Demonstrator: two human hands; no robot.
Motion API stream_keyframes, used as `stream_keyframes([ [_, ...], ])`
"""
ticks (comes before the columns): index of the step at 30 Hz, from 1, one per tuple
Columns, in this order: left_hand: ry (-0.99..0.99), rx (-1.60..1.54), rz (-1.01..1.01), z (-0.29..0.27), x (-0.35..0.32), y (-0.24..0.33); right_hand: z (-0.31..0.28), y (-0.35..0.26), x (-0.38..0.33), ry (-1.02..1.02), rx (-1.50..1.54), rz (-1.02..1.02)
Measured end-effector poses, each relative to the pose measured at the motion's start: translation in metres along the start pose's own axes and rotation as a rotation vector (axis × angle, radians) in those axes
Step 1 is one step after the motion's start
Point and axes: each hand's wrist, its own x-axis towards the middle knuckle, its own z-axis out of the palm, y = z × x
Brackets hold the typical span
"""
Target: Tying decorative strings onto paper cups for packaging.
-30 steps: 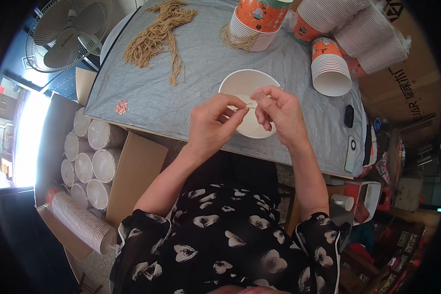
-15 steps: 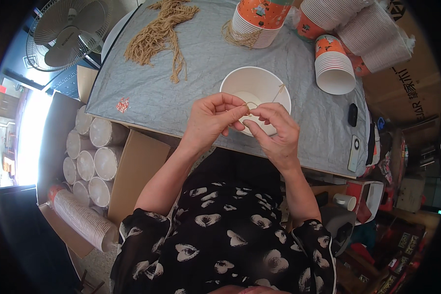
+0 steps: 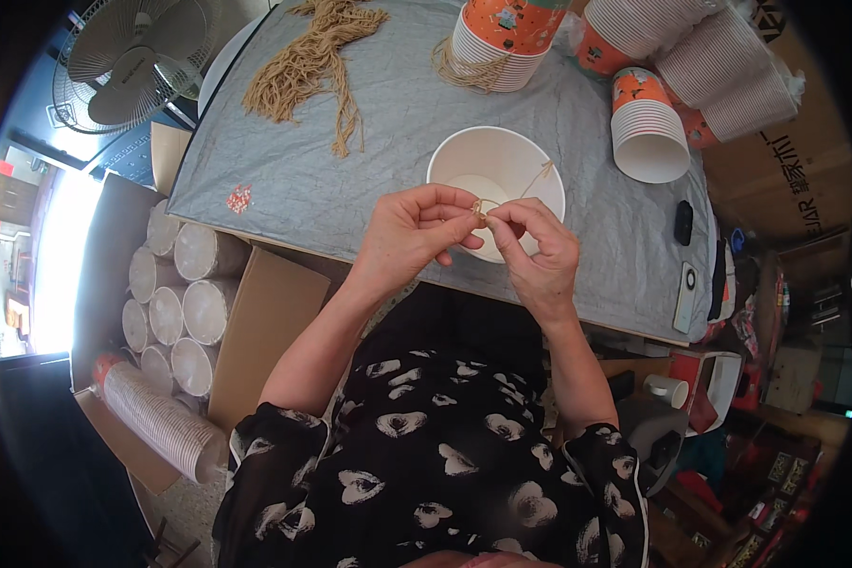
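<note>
A large white paper bucket (image 3: 490, 151) lies tilted at the table's near edge with its wide mouth facing me. In front of that mouth, my left hand (image 3: 409, 229) and my right hand (image 3: 543, 254) meet fingertip to fingertip. Both pinch a thin tan cord (image 3: 483, 203), which makes a small loop between them. Part of this cord runs up to the right side of the bucket, where a little of it sticks out by the rim. My fingers cover most of the looped part, so I cannot tell whether it is knotted.
A bundle of tan cords (image 3: 303, 71) lies at the back left. Stacked orange-and-white buckets (image 3: 504, 57), with cord loops hanging on them, stand at the back; more stacks (image 3: 648, 142) lie to the right. A phone (image 3: 684, 295) is near the right edge. Below left, a carton (image 3: 267, 308) holds wrapped stacks.
My right thumb has risen from below the cord to pinch it against the fingers. The cord stretch toward the bucket's rim shows more plainly. My left hand has barely moved.
</note>
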Motion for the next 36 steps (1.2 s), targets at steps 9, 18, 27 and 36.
stream_keyframes([
  [9, 0.023, 0.096, 0.057, 0.000, 0.001, -0.001, -0.003, -0.004, 0.000, -0.053, 0.041, 0.085],
  [18, 0.064, 0.109, 0.134, 0.010, -0.001, -0.002, -0.005, -0.002, 0.001, -0.070, 0.174, 0.226],
  [27, 0.082, 0.151, 0.211, 0.014, -0.001, -0.008, -0.007, -0.007, 0.004, -0.057, 0.279, 0.366],
  [36, 0.010, 0.006, 0.098, 0.011, -0.001, -0.003, -0.009, -0.013, 0.008, -0.058, 0.344, 0.471],
])
